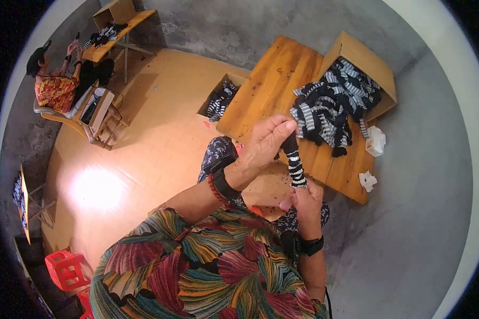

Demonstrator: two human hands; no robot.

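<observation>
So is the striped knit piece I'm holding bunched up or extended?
Extended: the striped piece runs lengthwise from left hand to right hand.

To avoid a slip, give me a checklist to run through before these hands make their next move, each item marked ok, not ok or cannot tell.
1. Left hand has its grip on the black upper end of the striped knit piece: ok.
2. Right hand has its grip on the lower end: ok.
3. Piece runs fairly straight between the hands: ok.
4. Knit pile contained in the cardboard box: not ok, it spills onto the wooden table.
5. Table edge free of scraps: not ok, a crumpled white scrap lies there.
6. Knit free of flaws: cannot tell, too small.
</observation>
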